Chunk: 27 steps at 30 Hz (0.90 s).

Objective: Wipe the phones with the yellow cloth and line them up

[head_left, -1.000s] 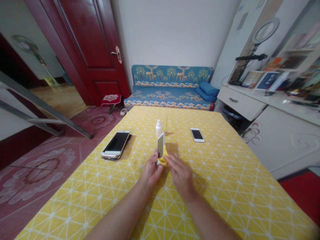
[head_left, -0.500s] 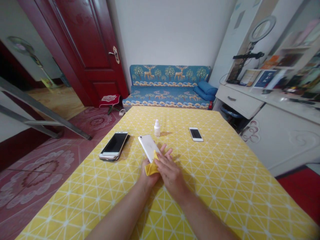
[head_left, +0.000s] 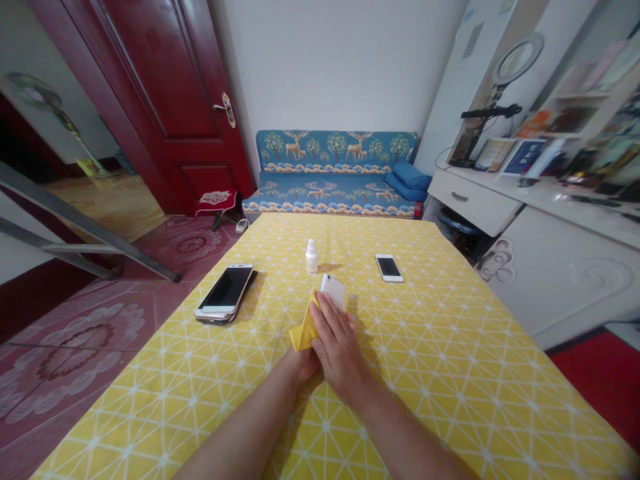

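Table (head_left: 450, 373) w/ yellow cloth cover fills the view, sofa (head_left: 335, 173) behind it, red door (head_left: 165, 100) at left, desk (head_left: 480, 200) at right. On the table: phone stack (head_left: 223, 302) on the left side, lone phone (head_left: 389, 267) on the right side, small bottle (head_left: 311, 257) in the middle, just beyond the hands. Centre action: right hand (head_left: 340, 340) lies flat, fingers stretched, pressing a yellow rag (head_left: 305, 328) onto a white phone (head_left: 333, 290), back side up. Left hand (head_left: 300, 363) is mostly hidden under the right; looks to be gripping the phone from below, but can't tell for sure. The phone sits between both hands, raised a little off the table, top end poking past the fingertips. To do this wipe well, I'd say: keep the rag flat betw. palm and phone, light even pressure, straight strokes end to end, support hand firm so the phone doesn't slip, fingers off the cleaned part.
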### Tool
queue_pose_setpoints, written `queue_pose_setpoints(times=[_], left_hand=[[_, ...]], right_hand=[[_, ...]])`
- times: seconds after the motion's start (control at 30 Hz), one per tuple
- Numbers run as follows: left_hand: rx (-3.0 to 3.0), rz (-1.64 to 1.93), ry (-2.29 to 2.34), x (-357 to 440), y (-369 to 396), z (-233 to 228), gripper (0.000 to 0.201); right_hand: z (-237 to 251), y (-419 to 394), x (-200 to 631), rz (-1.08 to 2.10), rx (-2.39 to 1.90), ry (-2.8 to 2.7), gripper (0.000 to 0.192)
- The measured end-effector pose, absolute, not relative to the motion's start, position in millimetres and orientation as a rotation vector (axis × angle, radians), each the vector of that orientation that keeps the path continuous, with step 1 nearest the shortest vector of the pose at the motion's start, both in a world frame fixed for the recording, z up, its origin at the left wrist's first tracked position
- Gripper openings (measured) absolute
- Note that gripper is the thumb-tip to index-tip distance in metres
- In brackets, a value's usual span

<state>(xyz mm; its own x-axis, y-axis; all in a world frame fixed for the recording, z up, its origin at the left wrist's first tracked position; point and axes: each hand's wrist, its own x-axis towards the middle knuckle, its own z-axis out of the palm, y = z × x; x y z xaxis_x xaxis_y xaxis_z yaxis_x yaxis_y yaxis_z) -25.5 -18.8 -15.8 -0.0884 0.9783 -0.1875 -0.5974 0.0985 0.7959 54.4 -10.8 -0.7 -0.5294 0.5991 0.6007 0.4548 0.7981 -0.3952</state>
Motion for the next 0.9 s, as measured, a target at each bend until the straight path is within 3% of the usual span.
queue_pose_setpoints(times=[0.23,0.37,0.47,0.77,0.9], left_hand=[[0.634,1.339,0.703,-48,-16,-10,0.043],[0.642,1.178,0.695,-46,-18,-7,0.032],[0.617,1.127,0.685,-46,-19,-7,0.036],[0.473,1.095,0.688,-53,-17,-11,0.037],[0.587,1.110,0.596,-53,-17,5,0.048]], right_hand=[[3,-6,65,0.202,-0.869,-2.260,0.065],[2,3,72,0.228,-0.968,-2.159,0.060],[0,8,77,0.273,-1.037,-2.079,0.055],[-8,16,80,0.597,-1.090,-1.581,0.040],[-9,19,83,0.763,-1.129,-1.417,0.032]])
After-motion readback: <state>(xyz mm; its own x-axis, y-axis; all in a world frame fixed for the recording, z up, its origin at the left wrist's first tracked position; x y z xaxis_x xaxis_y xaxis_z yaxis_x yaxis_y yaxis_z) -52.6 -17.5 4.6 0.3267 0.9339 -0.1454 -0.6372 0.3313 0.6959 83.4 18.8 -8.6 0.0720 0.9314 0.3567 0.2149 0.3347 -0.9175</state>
